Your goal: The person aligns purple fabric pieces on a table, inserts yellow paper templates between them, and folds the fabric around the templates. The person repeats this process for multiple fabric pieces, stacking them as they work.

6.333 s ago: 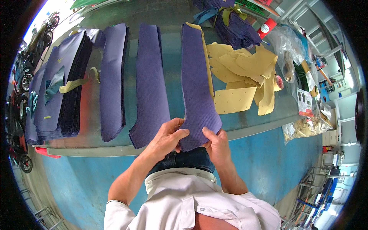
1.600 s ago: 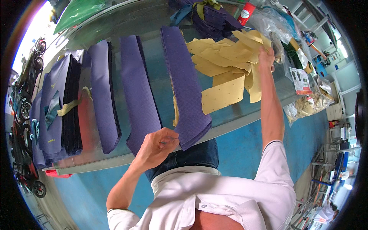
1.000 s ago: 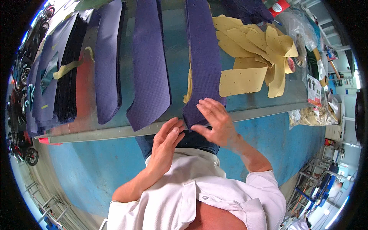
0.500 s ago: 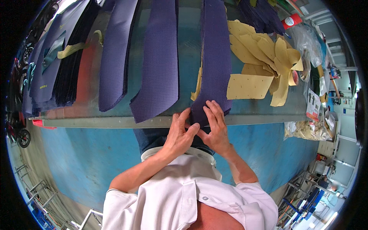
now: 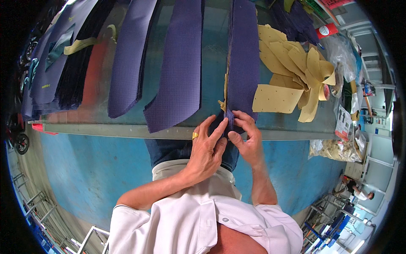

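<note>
A long purple textured fabric strip [image 5: 244,63] lies on the table with its near end at the table's front edge. Its left side is turned up there in a narrow fold, with a ragged yellow backing [image 5: 223,103] showing along it. From the left, my left hand [image 5: 207,148], with a gold ring, has its fingertips against this fold. My right hand [image 5: 250,142] grips the same end from the right, its fingers bent over the fabric and thumb apart. The strip's tip is partly hidden by my fingers. Another purple strip [image 5: 179,72] lies to the left, apart from my hands.
More purple strips [image 5: 131,63] and a dark-edged stack [image 5: 55,80] lie left. Yellow perforated pieces [image 5: 277,98] are heaped right, near a red roll [image 5: 326,31] and clear plastic bags [image 5: 340,51]. The metal table edge [image 5: 114,130] runs before me; a person [image 5: 359,192] is far right.
The strip's near end, flat before, now has its left side turned up. My left hand's fingers have moved onto that fold, and my right hand has shifted slightly right. The view has shifted slightly.
</note>
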A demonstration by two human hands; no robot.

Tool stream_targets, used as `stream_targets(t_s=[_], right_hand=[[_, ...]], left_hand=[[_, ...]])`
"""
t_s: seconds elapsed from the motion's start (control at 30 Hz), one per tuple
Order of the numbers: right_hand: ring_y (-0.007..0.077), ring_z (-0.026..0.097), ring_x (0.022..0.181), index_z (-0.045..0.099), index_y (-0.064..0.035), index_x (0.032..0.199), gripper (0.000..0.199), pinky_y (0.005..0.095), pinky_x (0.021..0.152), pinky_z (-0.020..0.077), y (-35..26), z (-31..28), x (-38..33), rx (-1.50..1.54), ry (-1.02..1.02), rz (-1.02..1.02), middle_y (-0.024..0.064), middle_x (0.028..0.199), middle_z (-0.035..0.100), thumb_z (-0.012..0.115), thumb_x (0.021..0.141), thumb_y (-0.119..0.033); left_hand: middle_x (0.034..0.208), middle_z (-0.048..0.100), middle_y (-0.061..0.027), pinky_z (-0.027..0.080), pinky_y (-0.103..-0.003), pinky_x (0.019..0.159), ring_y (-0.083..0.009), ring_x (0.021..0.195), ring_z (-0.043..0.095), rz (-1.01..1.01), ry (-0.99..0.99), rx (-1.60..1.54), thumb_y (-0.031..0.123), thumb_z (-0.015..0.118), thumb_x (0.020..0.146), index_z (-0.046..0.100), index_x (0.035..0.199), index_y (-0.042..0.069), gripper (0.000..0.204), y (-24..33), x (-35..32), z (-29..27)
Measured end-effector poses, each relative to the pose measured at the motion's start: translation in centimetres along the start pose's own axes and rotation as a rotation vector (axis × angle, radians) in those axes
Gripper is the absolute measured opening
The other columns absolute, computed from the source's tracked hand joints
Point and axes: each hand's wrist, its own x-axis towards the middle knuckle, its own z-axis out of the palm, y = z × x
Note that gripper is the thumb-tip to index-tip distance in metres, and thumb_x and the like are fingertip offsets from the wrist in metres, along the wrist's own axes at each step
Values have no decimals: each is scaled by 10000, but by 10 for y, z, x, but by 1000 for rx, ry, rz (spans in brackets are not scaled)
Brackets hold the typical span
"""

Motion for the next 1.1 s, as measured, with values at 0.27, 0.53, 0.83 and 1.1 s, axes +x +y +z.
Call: stream_targets(t_s=[0.27, 0.53, 0.83, 1.1], right_hand=[[254, 556, 1051, 638, 8, 791, 157, 376, 935, 408, -1, -5, 11, 55, 41, 121, 124, 1155, 642, 698, 776, -136], [224, 559, 1059, 610, 12, 713, 110, 364, 931, 398, 5, -4, 10, 277, 77, 212, 149, 1119, 654, 667, 772, -61], [241, 563, 1095, 683, 31, 774, 142, 362, 943, 403, -2, -7, 11, 356, 96, 239, 168, 1115, 653, 725, 802, -102], [237, 557, 1106, 708, 22, 829, 131, 365, 943, 406, -4, -8, 12, 330, 89, 254, 154, 1111, 660, 711, 824, -110]], left_hand=[[1406, 384, -195, 257, -480, 1092, -384, 1313, 319, -10, -57, 39, 1, 536, 871, 463, 1399, 139, 550, 0, 1, 0], [1365, 423, -209, 266, -481, 1094, -400, 1294, 354, 18, -41, 39, 20, 569, 850, 431, 1391, 60, 560, -3, 0, -2], [1340, 423, -251, 300, -484, 1072, -407, 1278, 371, 48, -30, 58, 77, 625, 831, 345, 1402, -25, 645, -3, 2, -2], [1366, 370, -252, 315, -491, 1057, -400, 1275, 360, 90, -37, 118, 73, 640, 827, 294, 1441, 22, 707, -2, -1, 0]])
